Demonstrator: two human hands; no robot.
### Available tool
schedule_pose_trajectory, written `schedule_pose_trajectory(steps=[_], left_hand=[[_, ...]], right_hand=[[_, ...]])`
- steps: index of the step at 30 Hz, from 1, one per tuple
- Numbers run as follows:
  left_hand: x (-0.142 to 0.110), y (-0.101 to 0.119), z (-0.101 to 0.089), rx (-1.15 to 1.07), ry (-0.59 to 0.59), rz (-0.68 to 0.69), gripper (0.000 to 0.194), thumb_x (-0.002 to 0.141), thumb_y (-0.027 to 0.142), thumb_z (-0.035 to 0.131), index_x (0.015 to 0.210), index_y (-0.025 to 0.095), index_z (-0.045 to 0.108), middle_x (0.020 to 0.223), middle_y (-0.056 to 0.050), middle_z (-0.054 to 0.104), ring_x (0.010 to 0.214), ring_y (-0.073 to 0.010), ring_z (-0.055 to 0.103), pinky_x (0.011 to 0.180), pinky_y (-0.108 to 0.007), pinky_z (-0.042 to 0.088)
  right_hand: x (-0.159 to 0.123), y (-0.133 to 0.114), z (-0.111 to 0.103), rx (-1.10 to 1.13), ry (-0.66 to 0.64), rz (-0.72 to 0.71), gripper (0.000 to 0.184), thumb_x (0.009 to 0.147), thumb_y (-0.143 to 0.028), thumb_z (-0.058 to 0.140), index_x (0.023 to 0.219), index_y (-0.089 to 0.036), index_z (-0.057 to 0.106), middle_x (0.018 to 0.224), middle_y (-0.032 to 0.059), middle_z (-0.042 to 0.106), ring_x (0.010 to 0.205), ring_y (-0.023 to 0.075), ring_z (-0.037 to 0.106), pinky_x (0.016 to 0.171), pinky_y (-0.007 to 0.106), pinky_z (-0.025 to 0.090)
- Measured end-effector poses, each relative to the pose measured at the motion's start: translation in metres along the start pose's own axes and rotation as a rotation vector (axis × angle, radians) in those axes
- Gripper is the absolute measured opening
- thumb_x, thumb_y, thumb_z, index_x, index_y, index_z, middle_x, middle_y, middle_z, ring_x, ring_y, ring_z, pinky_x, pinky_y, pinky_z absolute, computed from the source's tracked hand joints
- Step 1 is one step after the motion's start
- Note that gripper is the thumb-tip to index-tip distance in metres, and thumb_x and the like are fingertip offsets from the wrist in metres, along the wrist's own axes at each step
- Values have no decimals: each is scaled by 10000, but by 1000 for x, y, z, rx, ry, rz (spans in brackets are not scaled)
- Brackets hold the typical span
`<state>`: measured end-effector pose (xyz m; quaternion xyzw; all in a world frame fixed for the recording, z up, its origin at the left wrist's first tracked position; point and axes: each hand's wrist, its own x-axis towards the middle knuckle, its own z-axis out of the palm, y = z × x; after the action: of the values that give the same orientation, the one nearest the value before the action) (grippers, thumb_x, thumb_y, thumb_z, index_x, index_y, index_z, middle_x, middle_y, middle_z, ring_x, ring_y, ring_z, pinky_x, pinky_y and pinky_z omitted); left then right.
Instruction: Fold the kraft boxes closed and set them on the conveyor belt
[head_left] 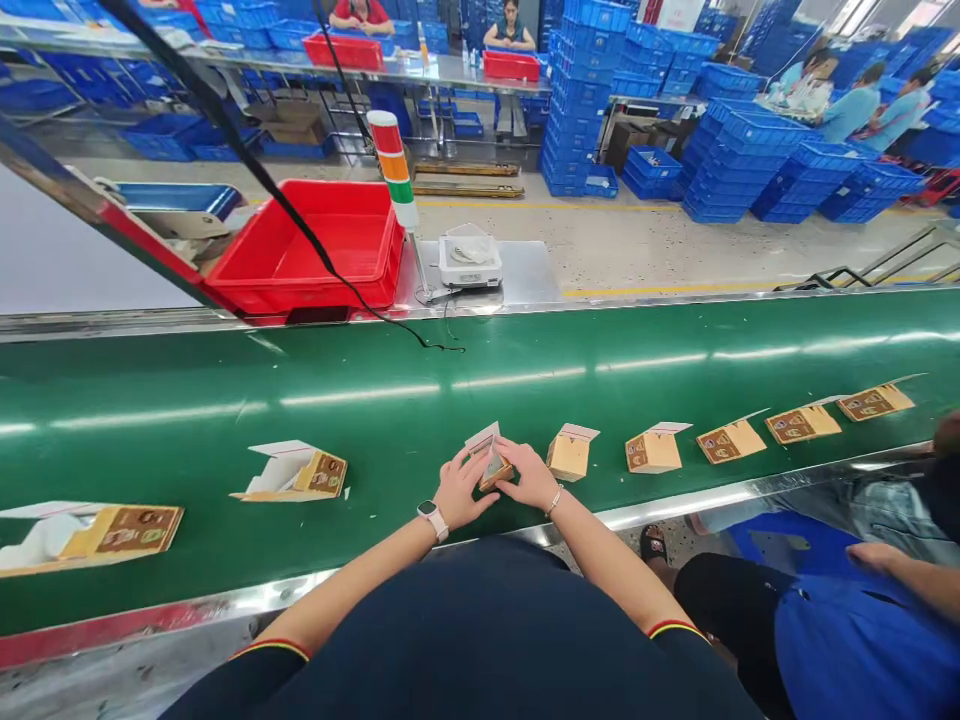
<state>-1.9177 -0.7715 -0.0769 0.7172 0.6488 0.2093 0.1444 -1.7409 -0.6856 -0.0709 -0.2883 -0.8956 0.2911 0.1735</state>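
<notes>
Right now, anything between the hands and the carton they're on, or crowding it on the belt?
Nothing visible between them: the left hand and right hand both touch the small printed carton directly. On the green conveyor belt, the nearest other thing is a folded carton, close beside the right hand.

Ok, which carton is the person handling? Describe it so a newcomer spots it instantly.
On the green conveyor belt, small printed cartons lie in a row. The held carton is the one between the person's left hand and right hand; its neighbours lie loose on the belt.
</notes>
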Motion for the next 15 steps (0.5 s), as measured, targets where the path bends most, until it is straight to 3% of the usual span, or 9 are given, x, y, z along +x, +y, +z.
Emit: schedule_pose_trajectory(steps=[7, 11, 15], left_hand=[[12, 25, -18, 233, -175, 31, 389, 804, 415, 608, 1159, 269, 673, 1325, -106, 586, 1222, -388, 454, 932, -549, 376], [23, 25, -22, 290, -312, 120, 364, 815, 415, 544, 1122, 279, 684, 1357, -101, 559, 1225, -372, 470, 932, -604, 373], [40, 39, -35, 306, -491, 137, 413, 801, 385, 537, 1173, 249, 652, 1372, -117, 540, 1248, -367, 477, 964, -665, 342]], right_hand=[[-12, -12, -13, -329, -175, 69, 541, 748, -468, 696, 1262, -339, 589, 1392, -13, 550, 1014, 256, 523, 810, 396, 436], [-16, -4, -7, -359, -119, 62, 478, 721, -518, 724, 1168, -369, 640, 1323, -49, 605, 1003, 238, 512, 770, 366, 428], [-20, 11, 4, -265, -14, 34, 210, 773, -459, 710, 928, -318, 711, 1208, -60, 677, 934, 162, 567, 823, 313, 426]])
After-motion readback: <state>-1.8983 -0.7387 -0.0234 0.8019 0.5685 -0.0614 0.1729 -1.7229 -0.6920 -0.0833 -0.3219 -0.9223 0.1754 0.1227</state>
